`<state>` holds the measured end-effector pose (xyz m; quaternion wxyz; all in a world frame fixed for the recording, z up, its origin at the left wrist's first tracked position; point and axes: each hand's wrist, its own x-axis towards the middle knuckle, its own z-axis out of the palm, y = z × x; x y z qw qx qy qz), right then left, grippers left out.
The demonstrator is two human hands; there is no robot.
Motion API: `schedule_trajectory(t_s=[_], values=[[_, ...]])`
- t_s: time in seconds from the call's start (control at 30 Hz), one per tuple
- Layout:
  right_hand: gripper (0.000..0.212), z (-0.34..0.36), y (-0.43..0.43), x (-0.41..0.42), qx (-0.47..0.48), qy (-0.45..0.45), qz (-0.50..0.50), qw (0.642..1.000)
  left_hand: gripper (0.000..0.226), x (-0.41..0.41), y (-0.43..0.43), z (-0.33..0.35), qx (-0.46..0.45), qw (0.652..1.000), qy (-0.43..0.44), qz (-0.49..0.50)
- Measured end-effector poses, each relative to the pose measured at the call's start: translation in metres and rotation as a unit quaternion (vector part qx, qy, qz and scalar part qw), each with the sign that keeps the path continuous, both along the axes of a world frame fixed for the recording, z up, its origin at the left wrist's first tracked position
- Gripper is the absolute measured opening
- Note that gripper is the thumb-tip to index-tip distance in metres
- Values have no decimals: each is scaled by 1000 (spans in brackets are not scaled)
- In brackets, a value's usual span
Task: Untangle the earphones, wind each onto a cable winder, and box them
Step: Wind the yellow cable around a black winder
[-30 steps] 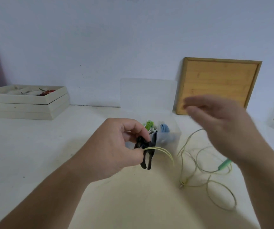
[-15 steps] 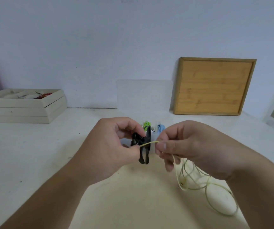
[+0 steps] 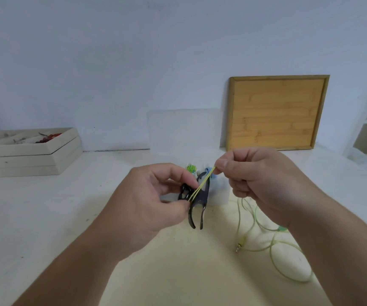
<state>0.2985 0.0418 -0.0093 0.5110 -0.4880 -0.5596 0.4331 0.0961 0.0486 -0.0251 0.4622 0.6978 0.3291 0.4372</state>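
Tabletop (image 3: 178, 272): pale cream, matt, smooth.

Right side, under the right forearm: earphone cable (image 3: 202, 183), thin, translucent yellow-green, lying in slack loops on the surface. It ends in a small metal jack plug (image 3: 237, 248), which rests on the table. There is a small teal piece (image 3: 281, 228) along one loop.

Left hand (image 3: 154, 202): fingers curled, thumb and forefinger pinching a cable winder (image 3: 201, 200) above the table. The winder is black, glossy hard plastic, flat, with two curved prongs pointing down.

Right hand (image 3: 260, 180): fingers curled, thumb and forefinger pinching the cable. A doubled strand runs taut on a diagonal from the winder's middle up to the fingertips.

Just behind the hands: clear plastic box (image 3: 221, 194) with its frosted lid (image 3: 182, 129) standing upright. Green bundle (image 3: 191, 167) and blue bundle (image 3: 211, 171) inside, mostly hidden.

Far right: square bamboo board (image 3: 275, 113), raised frame, leaning on the pale wall.

Far left: stacked shallow cream trays (image 3: 30, 157); reddish contents too blurred to identify.
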Motion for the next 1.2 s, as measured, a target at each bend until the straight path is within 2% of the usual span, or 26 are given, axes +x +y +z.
schedule_trajectory(t_s=[0.3,0.47,0.57,0.67,0.8,0.97,1.1,1.2], values=[[24,-5,3,1,27,-12,-12,999,31,1,-3,2,-5,1000,-17,-24],[26,-8,4,1,-4,-43,-17,999,33,3,-4,2,20,999,-51,3],[31,-13,3,-4,-26,-101,33,994,32,5,-5,4,37,996,-82,28],[38,-15,-1,-14,-46,-148,133,979,29,5,-4,4,54,989,-99,93],[31,-13,-8,-19,-38,-186,231,954,32,3,1,4,81,977,-93,172],[30,-7,-9,-13,-36,-165,249,954,38,2,-1,6,88,975,-71,193],[28,-1,-11,-8,-28,-147,258,955,29,1,0,4,95,977,-60,182],[28,3,-12,-6,-14,-134,256,957,34,1,1,1,136,974,-13,182]])
